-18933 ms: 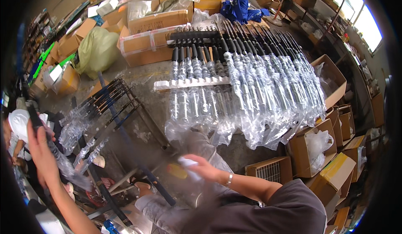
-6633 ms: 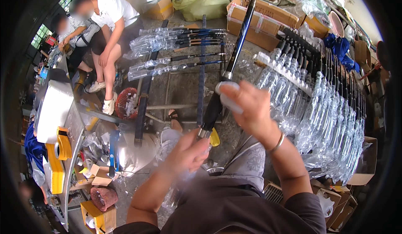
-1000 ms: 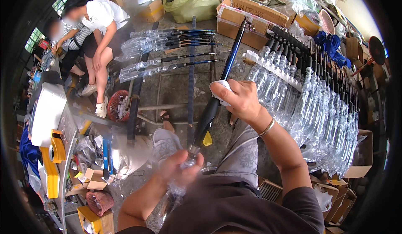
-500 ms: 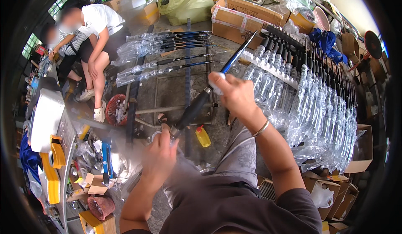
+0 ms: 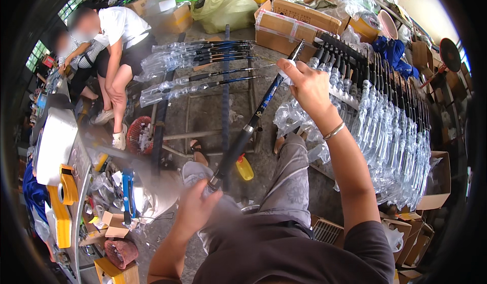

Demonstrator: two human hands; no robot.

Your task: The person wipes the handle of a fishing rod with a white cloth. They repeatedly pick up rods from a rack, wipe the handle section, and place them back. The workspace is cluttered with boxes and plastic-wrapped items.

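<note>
A fishing rod with a blue and black blank and a black grip slants across in front of me, its upper end away to the right. My left hand is closed round the lower part of the rod, below the metal fitting of the grip. My right hand pinches the blank near its upper end, with a small white cloth between fingers and rod. To the right, several rods in clear plastic sleeves hang side by side in a rack.
More bagged rods lie across a metal frame ahead. A yellow bottle and a red basket stand on the floor. At left is a cluttered bench with yellow tape; a person sits beyond. Cardboard boxes are behind.
My right hand with the cloth has slid up along the blank, away to the right, baring more of the blue section. My left hand has moved slightly lower and still grips the rod.
</note>
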